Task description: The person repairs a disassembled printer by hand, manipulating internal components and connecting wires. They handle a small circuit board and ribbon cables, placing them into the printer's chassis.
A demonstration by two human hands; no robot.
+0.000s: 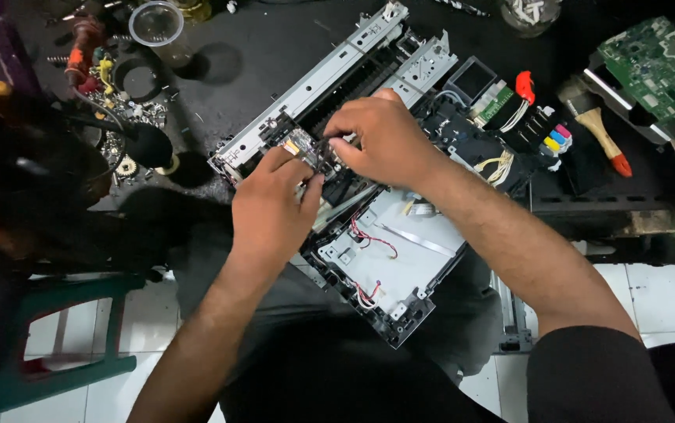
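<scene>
An opened printer chassis (pixel 400 270) lies tilted across the dark workbench and my lap, with a long metal rail (pixel 318 82) at its far side. My left hand (pixel 271 207) and my right hand (pixel 384 141) meet over its middle. Both pinch a small circuit part (pixel 310 150) with gold contacts near the rail. Red and white wires (pixel 369 239) run over the grey base plate below my hands. Coloured ink tubes and a red clip (pixel 537 117) sit at the chassis's right end.
A wooden-handled brush (pixel 600 129) and a green circuit board (pixel 662 70) lie at the right. A clear plastic cup (pixel 157 27), loose screws and gears (pixel 122 145) sit at the left. A teal stool (pixel 55 368) stands on white tiles below.
</scene>
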